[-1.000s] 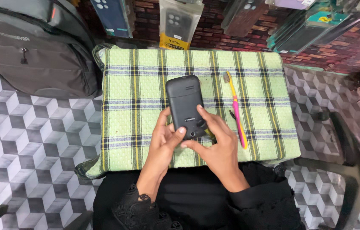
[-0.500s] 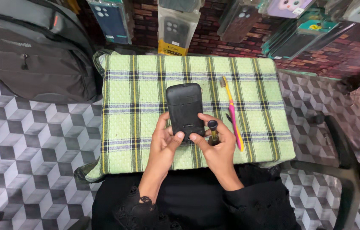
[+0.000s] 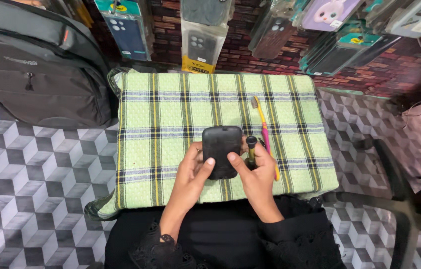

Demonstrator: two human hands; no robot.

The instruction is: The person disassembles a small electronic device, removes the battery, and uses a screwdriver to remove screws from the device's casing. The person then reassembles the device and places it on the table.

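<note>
While both hands meet over the near middle of the green plaid cloth (image 3: 170, 114), the left hand (image 3: 190, 172) and right hand (image 3: 255, 174) grip a dark phone (image 3: 221, 149) between them, 2 thumbs pressed on its smooth, rounded back, probably to steady it. The right hand's fingers (image 3: 265, 155) are also curled around a small black-capped tool (image 3: 251, 149), kept upright beside the phone, likely for quick use. Just right of them lies a pink and yellow toothbrush (image 3: 265, 134), slim and straight. The cloth looks coarse and woven, padding the surface. A grey backpack (image 3: 36, 69) slumps on the patterned floor (image 3: 21, 189).
</note>
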